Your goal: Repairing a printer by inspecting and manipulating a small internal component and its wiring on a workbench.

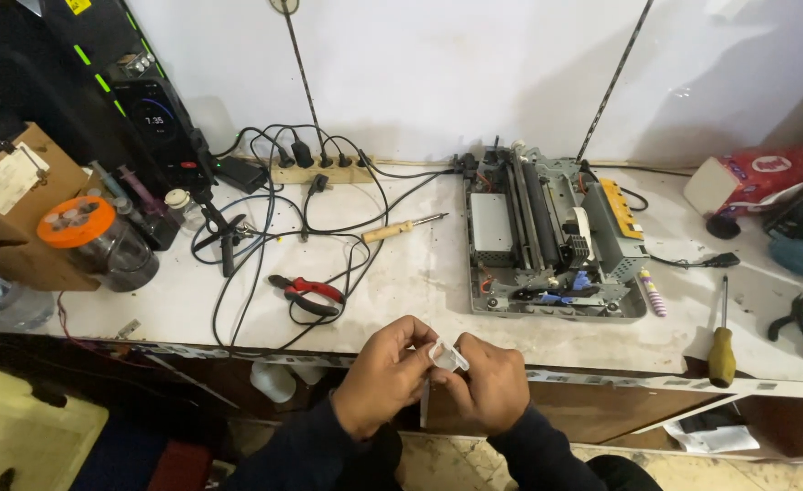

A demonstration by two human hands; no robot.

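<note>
Below the workbench edge (601,350), the left hand (379,377) and right hand (488,382) pinch a small translucent white plastic part (447,356) between their fingertips, held in the air in front of the bench. On the bench the opened printer chassis (551,238) lies stripped of its cover, and the work looks mid-way, judging by the red-handled pliers (309,293), soldering iron (401,227) and yellow-handled screwdriver (722,341) lying untouched.

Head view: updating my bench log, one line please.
left hand + right hand: pinching small clear plastic part | opened printer: on bench, untouched
</note>
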